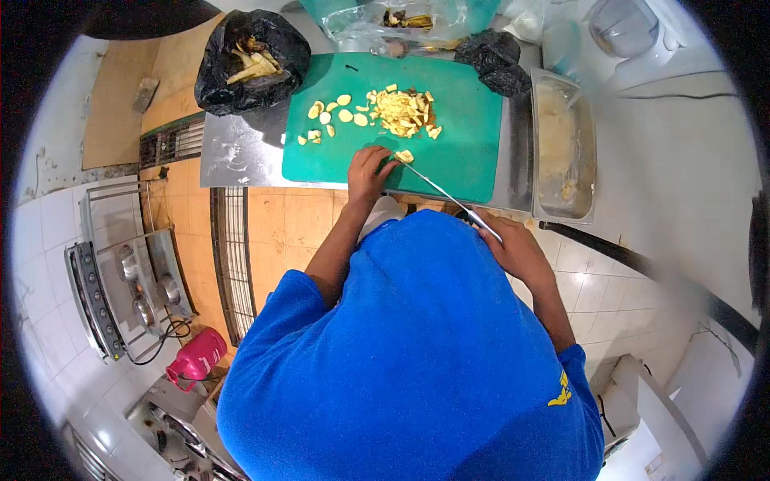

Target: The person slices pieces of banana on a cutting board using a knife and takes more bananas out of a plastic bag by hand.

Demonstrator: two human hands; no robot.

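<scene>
A knife with a white handle is in my right hand, its blade slanting up and left over the near edge of the green cutting board. The blade's tip meets a pale yellow piece. Beside that piece, at its left, my left hand rests on the board with its fingers bent together; whether they pinch anything is too small to tell. Chopped pale yellow pieces lie heaped farther up the board. Round slices are scattered to the left of the heap.
A black plastic bag with peelings stands at the board's top left corner. Another black bag lies at its top right. Right of the board is a metal tray. A clear plastic bag lies behind the board.
</scene>
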